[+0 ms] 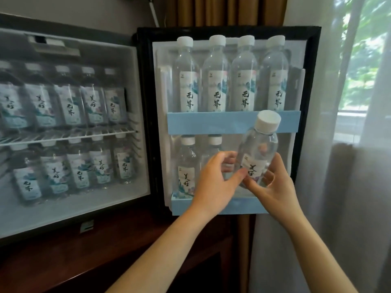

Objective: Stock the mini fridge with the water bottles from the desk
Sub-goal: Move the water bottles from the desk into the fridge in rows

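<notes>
A clear water bottle [261, 149] with a white cap and a pale printed label hangs tilted in front of the open fridge door [311, 81]. My right hand [275, 187] grips its lower part from the right. My left hand [213, 182] pinches its left side, thumb on the label. The bottle's base is just above the lower door rack [243, 205], where two bottles [186, 166] stand at the left. The upper door rack [211, 122] holds a row of several bottles [215, 77].
The mini fridge cabinet [139, 155] at the left is open, with several bottles above and below its wire shelf [63, 137]. It stands on a dark wooden cabinet [63, 261]. Curtains [338, 187] and a window are at the right.
</notes>
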`<state>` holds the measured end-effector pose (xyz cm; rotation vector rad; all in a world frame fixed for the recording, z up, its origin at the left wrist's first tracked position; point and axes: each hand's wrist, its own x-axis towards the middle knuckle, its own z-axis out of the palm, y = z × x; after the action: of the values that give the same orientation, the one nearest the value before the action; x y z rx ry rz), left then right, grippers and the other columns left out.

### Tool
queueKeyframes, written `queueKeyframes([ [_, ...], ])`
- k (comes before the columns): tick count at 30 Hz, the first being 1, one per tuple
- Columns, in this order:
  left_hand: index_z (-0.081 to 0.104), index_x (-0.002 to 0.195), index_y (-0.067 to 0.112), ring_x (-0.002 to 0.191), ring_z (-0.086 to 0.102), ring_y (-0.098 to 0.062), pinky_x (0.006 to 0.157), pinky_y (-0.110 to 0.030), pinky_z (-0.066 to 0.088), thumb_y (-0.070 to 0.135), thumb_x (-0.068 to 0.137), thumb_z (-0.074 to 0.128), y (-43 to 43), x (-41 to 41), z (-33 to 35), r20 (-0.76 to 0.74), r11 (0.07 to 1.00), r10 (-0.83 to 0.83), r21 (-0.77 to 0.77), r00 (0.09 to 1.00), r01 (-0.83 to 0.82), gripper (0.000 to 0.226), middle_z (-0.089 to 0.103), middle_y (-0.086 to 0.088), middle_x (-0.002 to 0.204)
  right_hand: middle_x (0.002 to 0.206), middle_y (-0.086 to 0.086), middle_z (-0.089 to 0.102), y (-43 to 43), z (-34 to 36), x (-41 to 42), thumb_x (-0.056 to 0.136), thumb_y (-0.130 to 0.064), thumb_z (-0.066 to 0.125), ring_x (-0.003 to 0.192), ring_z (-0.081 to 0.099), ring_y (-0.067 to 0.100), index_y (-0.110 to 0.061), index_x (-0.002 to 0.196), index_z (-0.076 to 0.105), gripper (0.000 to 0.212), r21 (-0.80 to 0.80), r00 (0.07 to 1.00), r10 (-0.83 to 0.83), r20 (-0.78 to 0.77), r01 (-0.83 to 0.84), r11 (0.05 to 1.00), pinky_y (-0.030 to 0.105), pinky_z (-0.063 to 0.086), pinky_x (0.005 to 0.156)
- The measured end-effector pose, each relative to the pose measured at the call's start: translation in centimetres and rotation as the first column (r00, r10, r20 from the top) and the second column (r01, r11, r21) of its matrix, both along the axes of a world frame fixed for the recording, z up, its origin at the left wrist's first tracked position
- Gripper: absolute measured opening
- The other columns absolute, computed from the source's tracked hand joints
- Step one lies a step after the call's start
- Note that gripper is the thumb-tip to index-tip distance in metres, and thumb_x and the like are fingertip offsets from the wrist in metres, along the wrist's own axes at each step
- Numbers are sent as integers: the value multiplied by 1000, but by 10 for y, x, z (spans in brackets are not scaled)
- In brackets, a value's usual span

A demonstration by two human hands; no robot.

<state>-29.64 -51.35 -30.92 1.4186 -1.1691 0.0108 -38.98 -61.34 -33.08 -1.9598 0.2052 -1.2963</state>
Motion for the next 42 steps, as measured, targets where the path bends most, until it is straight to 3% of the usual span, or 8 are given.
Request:
queueKeyframes([
  [10, 59, 116, 24, 91, 63, -5, 79, -13, 50, 13, 88, 61, 1, 28, 0, -5, 999, 38, 21, 999, -38, 31, 60, 16, 101, 85, -6, 70, -30, -22, 27, 74, -23, 77, 75, 66, 8, -34, 101, 47, 41, 15, 974, -31, -226, 35, 999, 21, 53, 70],
  [18, 61, 101, 23, 83, 66, -9, 73, -20, 54, 3, 88, 56, 5, 40, 0, -55, 994, 36, -99, 998, -41, 25, 63, 11, 96, 90, -16, 67, -35, -25, 29, 75, -23, 76, 79, 64, -4, -30, 108, 44, 47, 0, 937, -74, -343, 79, 997, 12, 50, 67],
  [22, 59, 93, 30, 76, 66, -5, 72, -24, 57, 1, 89, 54, 7, 44, -2, -90, 989, 47, -133, 995, -58, 30, 62, 10, 93, 91, -12, 66, -36, -23, 31, 77, -28, 73, 83, 64, 7, -26, 113, 39, 49, -22, 883, -109, -457, 111, 994, 31, 52, 75],
  [26, 59, 92, 31, 72, 67, -7, 70, -29, 58, 1, 91, 52, 10, 47, -8, -109, 987, 53, -142, 993, -68, 30, 63, 5, 94, 97, -11, 64, -39, -12, 32, 80, -27, 71, 86, 61, 2, -24, 114, 36, 49, 77, 835, -4, -551, 56, 995, 22, 49, 73],
  [31, 60, 88, 29, 63, 64, -3, 67, -22, 56, 0, 91, 51, 16, 49, -12, -154, 983, 53, -166, 987, -79, 31, 61, 7, 87, 96, -6, 62, -34, -10, 31, 80, -25, 70, 88, 62, 11, -23, 114, 32, 50, 70, 810, -11, -586, 64, 995, 32, 50, 81],
  [38, 62, 87, 23, 59, 62, 0, 60, -17, 53, 0, 90, 52, 28, 53, -17, -158, 985, 67, -146, 985, -90, 26, 61, 8, 85, 105, -8, 59, -30, -11, 31, 80, -26, 71, 89, 61, 7, -20, 138, 16, 81, 34, 824, -22, -566, 50, 998, 25, 47, 80],
  [40, 63, 86, 23, 60, 62, -1, 59, -21, 54, 0, 90, 52, 33, 56, -18, -162, 983, 84, -148, 983, -109, 25, 62, 8, 84, 120, -5, 51, -28, -19, 34, 78, -36, 72, 103, 56, 10, -25, 145, 5, 95, 79, 897, -26, -442, 68, 995, 27, 43, 90],
  [42, 63, 85, 22, 60, 61, -1, 58, -20, 54, -1, 90, 52, 39, 61, -18, -165, 978, 101, -164, 981, -128, 26, 63, 6, 83, 126, 2, 43, -23, -31, 38, 73, -51, 67, 113, 47, 14, -24, 145, 7, 98, 119, 971, -167, -169, 189, 975, 31, 40, 98],
])
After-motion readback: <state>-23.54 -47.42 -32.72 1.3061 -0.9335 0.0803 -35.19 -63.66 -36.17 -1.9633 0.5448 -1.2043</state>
